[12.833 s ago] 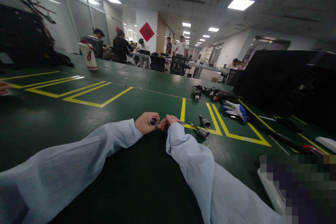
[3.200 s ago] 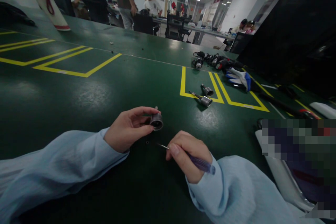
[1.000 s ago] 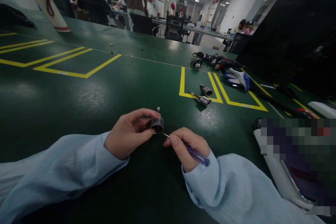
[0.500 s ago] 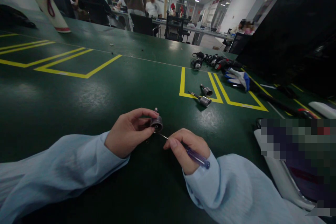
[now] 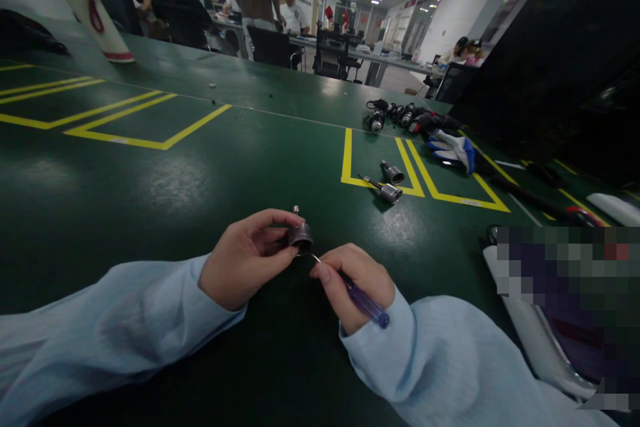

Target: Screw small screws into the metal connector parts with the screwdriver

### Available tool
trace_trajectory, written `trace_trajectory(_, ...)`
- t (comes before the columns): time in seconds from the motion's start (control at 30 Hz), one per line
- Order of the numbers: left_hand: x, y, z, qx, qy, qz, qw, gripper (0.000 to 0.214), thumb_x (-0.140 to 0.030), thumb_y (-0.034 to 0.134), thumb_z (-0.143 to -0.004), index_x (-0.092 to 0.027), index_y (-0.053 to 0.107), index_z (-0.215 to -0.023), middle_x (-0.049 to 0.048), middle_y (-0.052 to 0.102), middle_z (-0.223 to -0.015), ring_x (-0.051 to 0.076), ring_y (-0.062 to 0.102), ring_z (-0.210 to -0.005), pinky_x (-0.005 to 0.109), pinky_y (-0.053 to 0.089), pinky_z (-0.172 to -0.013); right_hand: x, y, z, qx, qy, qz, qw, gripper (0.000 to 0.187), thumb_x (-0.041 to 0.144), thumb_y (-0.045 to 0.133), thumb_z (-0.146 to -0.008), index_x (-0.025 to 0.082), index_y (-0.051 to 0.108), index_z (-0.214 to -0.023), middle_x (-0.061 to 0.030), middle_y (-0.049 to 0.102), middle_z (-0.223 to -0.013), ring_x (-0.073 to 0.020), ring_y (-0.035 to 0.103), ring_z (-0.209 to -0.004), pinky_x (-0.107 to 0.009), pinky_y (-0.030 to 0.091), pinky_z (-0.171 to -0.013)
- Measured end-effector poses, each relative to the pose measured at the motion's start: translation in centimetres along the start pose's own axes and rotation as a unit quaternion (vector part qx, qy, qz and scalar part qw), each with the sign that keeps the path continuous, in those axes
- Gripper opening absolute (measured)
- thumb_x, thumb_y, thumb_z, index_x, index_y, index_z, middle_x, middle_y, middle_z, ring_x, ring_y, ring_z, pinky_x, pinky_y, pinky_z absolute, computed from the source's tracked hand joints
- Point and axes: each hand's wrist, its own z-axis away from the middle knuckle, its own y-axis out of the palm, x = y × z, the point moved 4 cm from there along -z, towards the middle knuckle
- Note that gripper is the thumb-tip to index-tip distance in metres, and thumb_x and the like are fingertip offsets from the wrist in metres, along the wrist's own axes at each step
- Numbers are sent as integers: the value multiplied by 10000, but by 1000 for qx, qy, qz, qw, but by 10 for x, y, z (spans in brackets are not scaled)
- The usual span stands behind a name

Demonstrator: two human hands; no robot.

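Note:
My left hand [image 5: 250, 257] is closed around a dark, cup-shaped metal part [image 5: 302, 237], pinched between thumb and fingers. A narrow shank rises from its back, and its open mouth faces down toward my right hand [image 5: 355, 287]. In that hand is a slim screwdriver with a clear purple handle [image 5: 367, 305]. Its thin metal shaft reaches up to the cup's rim; whether the tip is inside or only touching I cannot tell. Two similar metal cups lie on the table beyond: one with a short shank [image 5: 393, 174], and one beside a thin pointed rod [image 5: 389, 193].
Yellow tape outlines [image 5: 349, 153] mark the green table [image 5: 280, 147]. Back right are black tools with cables [image 5: 376, 121] and a blue-white glove [image 5: 453, 149]. A partly blurred-out device [image 5: 520, 320] stands near my right arm. Several people are at desks behind.
The cup has tilted so its mouth faces further down, and it has shifted slightly right. The screwdriver has come up to the rim, its handle end moving a little left and down.

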Motion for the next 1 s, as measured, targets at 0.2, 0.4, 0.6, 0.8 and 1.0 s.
trace_trajectory(0.2,-2,0,-1,-45,-45,27,998,320,-100,697,-514,-127,587,-813,57,679,-912,181,652,-816,263,525,-756,14,1,-2,38,-97,62,993,153,132,442,-793,139,550,-685,-56,617,-631,-134,566,-626,-271,462,-640)
trace_trajectory(0.4,2,-1,-3,-47,-55,43,996,329,-110,713,-513,-140,625,-828,57,673,-989,184,646,-860,262,516,-779,18,-2,-3,31,-121,67,990,118,127,465,-787,133,556,-712,-68,637,-674,-135,588,-675,-262,479,-675)
trace_trajectory(0.6,4,-2,-4,-44,-45,45,997,320,-111,711,-529,-151,638,-838,43,686,-963,183,647,-855,247,521,-748,19,-1,-5,21,-129,62,990,118,123,465,-784,135,551,-703,-71,641,-669,-138,595,-668,-264,484,-661)
trace_trajectory(0.8,-2,1,-2,-45,-30,37,998,273,-88,694,-520,-148,643,-782,37,700,-903,180,651,-840,256,510,-785,18,-1,-5,9,-130,58,990,112,135,467,-788,144,543,-707,-69,639,-675,-138,597,-675,-267,485,-667)
trace_trajectory(1.0,-3,1,0,-38,-26,22,999,263,-103,687,-531,-165,657,-785,47,691,-946,202,643,-881,296,496,-821,20,-3,-6,24,-129,51,990,133,146,455,-797,139,546,-701,-75,640,-674,-142,597,-673,-269,482,-663)
